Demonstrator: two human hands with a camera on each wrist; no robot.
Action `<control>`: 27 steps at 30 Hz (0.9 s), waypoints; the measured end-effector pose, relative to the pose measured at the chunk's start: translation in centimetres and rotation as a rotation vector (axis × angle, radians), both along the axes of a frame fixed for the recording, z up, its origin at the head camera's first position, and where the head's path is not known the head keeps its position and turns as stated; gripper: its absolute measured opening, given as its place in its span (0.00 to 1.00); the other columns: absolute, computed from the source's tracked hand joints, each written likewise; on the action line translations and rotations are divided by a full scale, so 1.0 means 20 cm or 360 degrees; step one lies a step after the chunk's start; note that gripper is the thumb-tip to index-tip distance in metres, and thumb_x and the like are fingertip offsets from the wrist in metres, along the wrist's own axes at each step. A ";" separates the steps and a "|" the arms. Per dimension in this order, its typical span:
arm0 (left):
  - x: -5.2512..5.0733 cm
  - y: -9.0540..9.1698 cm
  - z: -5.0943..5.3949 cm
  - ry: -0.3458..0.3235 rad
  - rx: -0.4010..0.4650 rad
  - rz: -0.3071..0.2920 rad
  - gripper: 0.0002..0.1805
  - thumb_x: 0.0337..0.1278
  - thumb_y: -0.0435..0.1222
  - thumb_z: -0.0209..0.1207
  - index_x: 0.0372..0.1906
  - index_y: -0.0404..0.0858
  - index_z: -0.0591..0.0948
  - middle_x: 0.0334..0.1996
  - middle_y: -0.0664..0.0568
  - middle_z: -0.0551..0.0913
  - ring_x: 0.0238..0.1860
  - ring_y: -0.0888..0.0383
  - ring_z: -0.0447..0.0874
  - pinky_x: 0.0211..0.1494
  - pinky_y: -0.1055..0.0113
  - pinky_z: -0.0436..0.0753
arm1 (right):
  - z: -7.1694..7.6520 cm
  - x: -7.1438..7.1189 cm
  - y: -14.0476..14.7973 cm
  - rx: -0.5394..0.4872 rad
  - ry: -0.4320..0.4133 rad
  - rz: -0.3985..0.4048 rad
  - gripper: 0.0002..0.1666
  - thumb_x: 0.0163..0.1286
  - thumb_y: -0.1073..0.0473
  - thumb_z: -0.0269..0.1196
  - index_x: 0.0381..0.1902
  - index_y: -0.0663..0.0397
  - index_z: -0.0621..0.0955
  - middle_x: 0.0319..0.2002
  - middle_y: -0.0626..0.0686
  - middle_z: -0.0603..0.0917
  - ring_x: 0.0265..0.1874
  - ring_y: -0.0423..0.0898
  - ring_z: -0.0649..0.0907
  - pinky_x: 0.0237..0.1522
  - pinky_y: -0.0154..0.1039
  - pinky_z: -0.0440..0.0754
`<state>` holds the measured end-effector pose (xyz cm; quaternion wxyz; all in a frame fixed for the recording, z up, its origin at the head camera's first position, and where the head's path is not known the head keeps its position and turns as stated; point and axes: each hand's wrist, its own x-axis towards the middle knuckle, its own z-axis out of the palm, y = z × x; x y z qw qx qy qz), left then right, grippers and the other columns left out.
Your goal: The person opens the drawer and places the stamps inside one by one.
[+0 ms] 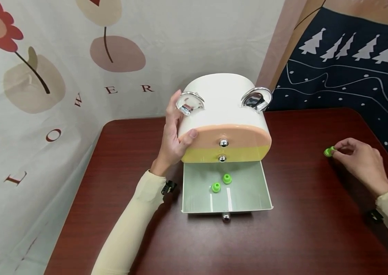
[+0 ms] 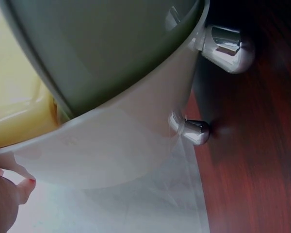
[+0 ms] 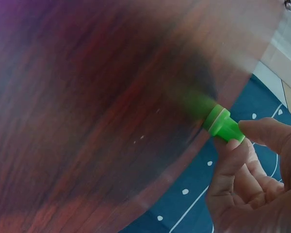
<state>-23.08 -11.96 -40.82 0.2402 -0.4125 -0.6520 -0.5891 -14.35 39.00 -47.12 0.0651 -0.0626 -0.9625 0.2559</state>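
A small toy-like drawer cabinet (image 1: 228, 103) with a white shell and two silver ring ears stands on the table. Its bottom drawer (image 1: 201, 202), pale green, is pulled out, and two small green plastic pieces (image 1: 227, 178) lie inside. My left hand (image 1: 173, 141) grips the cabinet's left side, thumb over the front edge and fingers up along the shell. Far to the right, my right hand (image 1: 364, 162) pinches another green plastic piece (image 3: 223, 125) between thumb and fingertips, just over the tabletop. In the right wrist view this piece has a round wide base and a narrower stem.
Peach and yellow drawers with silver knobs (image 1: 223, 143) are closed above the open one. The dark red wooden table (image 1: 132, 152) has rounded corners. A white flower-print cloth (image 1: 194, 34) hangs behind, and a navy tree-print cloth (image 1: 348, 84) hangs at the right edge.
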 end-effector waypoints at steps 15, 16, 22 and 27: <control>0.01 -0.02 0.00 -0.0037 -0.0017 0.0039 0.54 0.75 0.59 0.59 0.84 0.29 0.48 0.61 0.31 0.78 0.57 0.44 0.80 0.60 0.56 0.78 | 0.02 0.08 -0.10 -0.0168 0.0369 -0.0175 0.15 0.75 0.51 0.71 0.49 0.55 0.89 0.24 0.25 0.78 0.26 0.29 0.72 0.35 0.37 0.62; 0.01 -0.02 0.00 -0.0036 -0.0015 0.0034 0.54 0.75 0.59 0.59 0.84 0.29 0.48 0.62 0.31 0.78 0.58 0.44 0.80 0.61 0.56 0.78 | 0.03 0.09 -0.11 -0.0182 0.0389 -0.0181 0.14 0.74 0.51 0.72 0.48 0.55 0.89 0.23 0.28 0.78 0.26 0.30 0.71 0.34 0.36 0.62; 0.01 -0.01 0.00 -0.0035 -0.0011 0.0035 0.54 0.75 0.60 0.59 0.84 0.29 0.48 0.60 0.31 0.79 0.54 0.44 0.81 0.59 0.56 0.78 | 0.07 0.15 -0.20 -0.0250 0.0414 -0.0241 0.15 0.72 0.49 0.74 0.47 0.53 0.88 0.24 0.42 0.77 0.25 0.36 0.70 0.28 0.34 0.62; 0.01 0.00 0.00 -0.0046 0.0010 -0.0005 0.55 0.75 0.59 0.60 0.84 0.29 0.47 0.63 0.28 0.77 0.61 0.42 0.79 0.65 0.53 0.76 | 0.09 0.20 -0.30 -0.0368 0.0458 -0.0201 0.14 0.71 0.51 0.76 0.48 0.52 0.88 0.26 0.41 0.77 0.28 0.38 0.71 0.26 0.33 0.62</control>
